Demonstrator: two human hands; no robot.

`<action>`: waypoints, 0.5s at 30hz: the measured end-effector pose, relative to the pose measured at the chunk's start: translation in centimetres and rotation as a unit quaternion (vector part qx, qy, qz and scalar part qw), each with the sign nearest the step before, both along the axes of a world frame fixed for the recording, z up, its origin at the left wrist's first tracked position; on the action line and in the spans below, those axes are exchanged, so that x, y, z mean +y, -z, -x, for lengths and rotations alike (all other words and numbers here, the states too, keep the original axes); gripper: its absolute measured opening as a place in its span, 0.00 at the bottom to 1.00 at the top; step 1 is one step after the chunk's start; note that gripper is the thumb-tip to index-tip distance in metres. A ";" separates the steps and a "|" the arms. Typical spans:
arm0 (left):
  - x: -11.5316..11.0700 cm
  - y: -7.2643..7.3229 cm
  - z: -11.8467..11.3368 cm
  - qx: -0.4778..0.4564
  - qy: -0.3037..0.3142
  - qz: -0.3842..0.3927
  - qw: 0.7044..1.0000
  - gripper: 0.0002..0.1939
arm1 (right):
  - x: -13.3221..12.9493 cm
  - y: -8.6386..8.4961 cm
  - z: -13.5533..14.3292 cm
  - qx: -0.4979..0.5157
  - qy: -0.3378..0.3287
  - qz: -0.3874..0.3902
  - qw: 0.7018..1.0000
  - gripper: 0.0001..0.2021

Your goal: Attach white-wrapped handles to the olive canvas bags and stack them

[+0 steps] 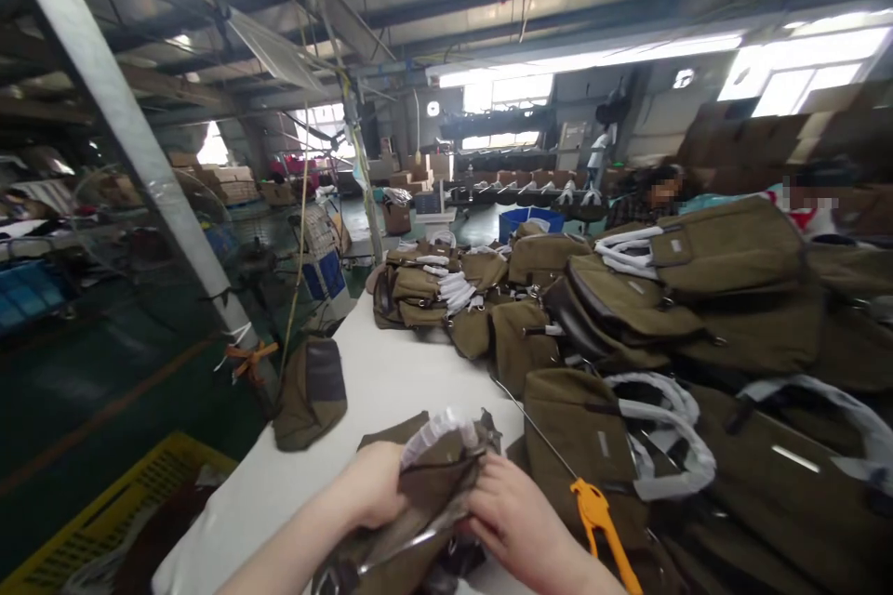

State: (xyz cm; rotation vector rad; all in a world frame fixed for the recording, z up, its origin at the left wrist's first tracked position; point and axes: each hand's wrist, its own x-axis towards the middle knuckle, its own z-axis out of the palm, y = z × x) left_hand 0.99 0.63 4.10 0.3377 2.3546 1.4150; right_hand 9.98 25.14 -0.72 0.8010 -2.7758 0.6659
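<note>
An olive-brown bag [419, 507] with a white-wrapped handle lies in front of me on the white table [391, 363]. My left hand [377, 483] is closed on its left side near the handle, the fingertips hidden behind the fabric. On the right edge, by the opening, the bent fingers of my right hand [499, 502] grip the fabric. Right of that hand, an orange-handled tool [593, 507] with a long thin rod rests on another olive bag [568, 423].
Many olive bags [732, 251] are piled along the right. A small bag [312, 390] sits at the table's left edge. A yellow crate [139, 511] and a metal post [139, 139] stand to the left. A person [646, 195] is behind the pile.
</note>
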 end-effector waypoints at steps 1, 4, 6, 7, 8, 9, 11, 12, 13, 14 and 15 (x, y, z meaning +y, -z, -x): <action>-0.9 -0.3 1.1 0.035 -0.006 0.052 0.998 0.06 | -0.4 0.6 -0.3 0.021 -0.018 -0.016 0.999 0.07; -2.8 -1.2 3.9 0.138 -0.059 0.209 0.966 0.06 | -1.9 3.2 -1.2 0.134 -0.052 -0.069 0.987 0.11; -3.6 -1.4 4.7 0.183 -0.103 0.269 0.940 0.11 | -2.5 4.1 -1.6 0.193 -0.064 -0.065 0.977 0.15; -3.9 -1.3 4.7 0.211 -0.106 0.282 0.930 0.12 | -2.4 4.0 -1.7 0.184 -0.061 -0.043 0.980 0.16; -4.1 -1.1 4.4 0.246 -0.101 0.282 0.922 0.13 | -1.9 3.6 -1.8 0.149 -0.047 -0.007 0.988 0.15; -4.3 -0.7 4.0 0.288 -0.090 0.270 0.914 0.14 | -1.0 2.9 -1.7 0.098 -0.020 0.038 0.994 0.14; -5.1 0.1 3.0 0.388 -0.068 0.214 0.894 0.15 | 2.2 2.0 -1.5 -0.013 0.086 0.128 0.988 0.12; -5.6 0.5 2.5 0.437 -0.069 0.183 0.878 0.15 | 4.3 2.0 -1.4 -0.053 0.155 0.150 0.975 0.14; -6.1 0.7 2.2 0.479 -0.081 0.159 0.860 0.15 | 6.6 2.6 -1.3 -0.084 0.226 0.149 0.959 0.14; -6.8 0.9 1.9 0.513 -0.099 0.145 0.840 0.14 | 8.9 3.7 -1.3 -0.122 0.292 0.120 0.941 0.14; -7.4 0.9 1.7 0.537 -0.118 0.140 0.823 0.13 | 11.0 5.2 -1.5 -0.156 0.371 0.066 0.913 0.15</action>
